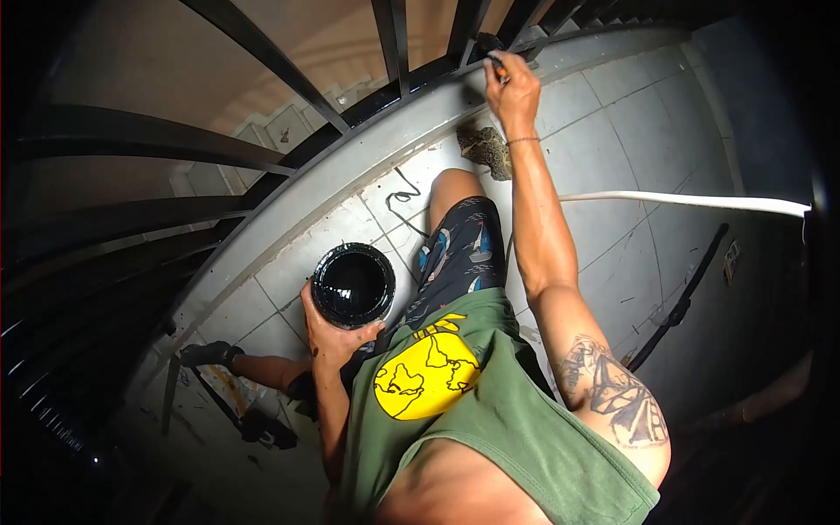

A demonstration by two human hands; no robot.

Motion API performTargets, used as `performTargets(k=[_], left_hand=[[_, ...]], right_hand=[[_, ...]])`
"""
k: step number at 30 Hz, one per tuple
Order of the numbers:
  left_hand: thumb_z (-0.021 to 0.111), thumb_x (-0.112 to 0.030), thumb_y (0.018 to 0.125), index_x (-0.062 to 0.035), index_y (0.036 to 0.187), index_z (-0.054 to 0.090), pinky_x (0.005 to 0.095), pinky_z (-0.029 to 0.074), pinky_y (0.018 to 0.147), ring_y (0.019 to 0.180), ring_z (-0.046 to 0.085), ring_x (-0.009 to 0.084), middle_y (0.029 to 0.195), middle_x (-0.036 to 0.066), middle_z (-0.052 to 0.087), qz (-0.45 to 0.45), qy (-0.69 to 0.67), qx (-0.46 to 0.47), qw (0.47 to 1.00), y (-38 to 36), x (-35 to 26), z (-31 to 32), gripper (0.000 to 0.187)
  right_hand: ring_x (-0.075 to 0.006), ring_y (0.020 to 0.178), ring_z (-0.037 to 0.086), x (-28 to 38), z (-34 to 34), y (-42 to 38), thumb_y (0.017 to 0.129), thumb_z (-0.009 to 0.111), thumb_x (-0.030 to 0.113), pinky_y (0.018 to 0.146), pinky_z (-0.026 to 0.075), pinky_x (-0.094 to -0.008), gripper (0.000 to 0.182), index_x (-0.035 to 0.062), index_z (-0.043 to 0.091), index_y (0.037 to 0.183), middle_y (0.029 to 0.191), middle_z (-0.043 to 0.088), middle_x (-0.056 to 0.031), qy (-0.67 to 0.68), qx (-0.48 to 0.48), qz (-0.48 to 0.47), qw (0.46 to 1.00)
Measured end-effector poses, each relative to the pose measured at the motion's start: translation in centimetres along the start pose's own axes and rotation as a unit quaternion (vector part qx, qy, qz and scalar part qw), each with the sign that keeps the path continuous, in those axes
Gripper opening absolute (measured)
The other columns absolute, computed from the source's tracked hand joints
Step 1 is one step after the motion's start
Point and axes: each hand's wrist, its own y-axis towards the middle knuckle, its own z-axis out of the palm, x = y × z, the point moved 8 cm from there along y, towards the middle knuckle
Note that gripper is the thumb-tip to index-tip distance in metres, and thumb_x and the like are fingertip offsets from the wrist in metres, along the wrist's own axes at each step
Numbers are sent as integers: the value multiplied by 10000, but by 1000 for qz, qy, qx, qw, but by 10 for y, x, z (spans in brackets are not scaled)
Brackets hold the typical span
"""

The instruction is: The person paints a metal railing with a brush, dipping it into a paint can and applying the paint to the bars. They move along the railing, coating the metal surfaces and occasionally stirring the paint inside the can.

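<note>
My left hand (332, 337) is wrapped round the side of an open can of black paint (354, 284), held in front of my body. The paint inside is glossy, and black smears coat the rim. Stretched far forward, my right hand (514, 92) is closed round a paintbrush (500, 70) with an orange part on its handle. The dark bristles are up at the foot of the black metal railing (394, 44), where the bottom rail meets the grey ledge (337, 166). Just below my right wrist, a mottled, crumpled brown-grey lump (486, 150) lies on the floor.
Pale floor tiles (604, 140) stretch to the right, crossed by a white hose or cable (682, 200). A long black strap-like piece (678, 306) lies at the right. Thin black strips (402, 199) curl near my knee. Beyond the railing, stair steps (289, 131) show lower down.
</note>
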Motion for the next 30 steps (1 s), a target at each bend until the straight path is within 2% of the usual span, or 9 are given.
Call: performTargets(k=[3, 4, 6, 9, 13, 15, 20, 26, 30], left_hand=[[913, -198, 471, -4, 1303, 318, 367, 464, 916, 1057, 555, 264, 1169, 169, 525, -9, -33, 4, 999, 2, 7, 1, 1041], [912, -202, 473, -4, 1302, 319, 367, 462, 919, 1060, 554, 263, 1171, 169, 524, -11, -43, 9, 999, 2, 10, 3, 1039], [911, -205, 476, -5, 1303, 319, 366, 463, 918, 1061, 554, 263, 1172, 170, 524, -4, -30, 14, 999, 4, 5, 7, 1036], [911, -206, 481, -5, 1304, 321, 365, 464, 916, 1060, 555, 262, 1176, 170, 522, -3, -18, 20, 1000, 5, -3, 8, 1033], [904, -179, 486, -3, 1304, 318, 358, 465, 919, 1061, 555, 254, 1180, 168, 519, -8, -42, 30, 999, 6, -5, 11, 1021], [900, -168, 488, -3, 1305, 315, 356, 467, 918, 1059, 556, 251, 1179, 167, 519, 13, -6, 28, 1000, 8, -8, 11, 1019], [896, -150, 489, -6, 1307, 312, 351, 474, 911, 1051, 559, 243, 1182, 165, 517, -9, -26, 27, 999, 4, -3, 11, 1015], [909, -156, 472, 2, 1296, 316, 341, 479, 907, 1044, 564, 242, 1183, 166, 513, -11, -71, 27, 997, 4, 3, 13, 1027], [915, -159, 465, 7, 1288, 319, 338, 484, 901, 1043, 566, 238, 1180, 167, 511, -23, -71, 34, 997, 4, -1, 16, 1030]], right_hand=[[-251, 725, 669, 6, -16, -17, 776, 715, 83, 664, 528, -317, 168, 35, 676, 932, 839, 679, -119, 86, -3, 65, 994], [-210, 717, 670, -8, -18, -24, 791, 715, 92, 665, 532, -302, 162, 24, 677, 933, 823, 686, -101, 144, 10, 160, 976], [-142, 708, 661, -46, -11, -37, 823, 707, 100, 668, 552, -280, 180, -31, 665, 940, 795, 682, -80, 333, -32, 287, 897], [-176, 670, 664, -69, -11, -38, 821, 694, 74, 639, 568, -280, 198, -83, 633, 926, 785, 667, -115, 447, -68, 372, 811], [-155, 672, 657, -89, -14, -36, 816, 706, 103, 642, 545, -264, 205, -70, 649, 911, 772, 672, -93, 423, -43, 377, 823], [-126, 665, 642, -81, -50, -24, 809, 713, 120, 643, 515, -245, 207, -61, 666, 897, 759, 678, -66, 190, -111, 265, 939], [-112, 666, 630, -81, -64, -51, 802, 705, 107, 649, 503, -241, 190, -55, 669, 895, 755, 681, -58, 210, -151, 288, 922], [-133, 761, 641, -99, -9, -93, 819, 667, 89, 715, 509, -258, 165, -48, 659, 909, 850, 689, -95, 350, -218, 356, 839], [-160, 817, 652, -33, 6, -104, 792, 667, 90, 738, 512, -265, 201, 3, 681, 973, 917, 692, -112, 198, -123, 279, 931]])
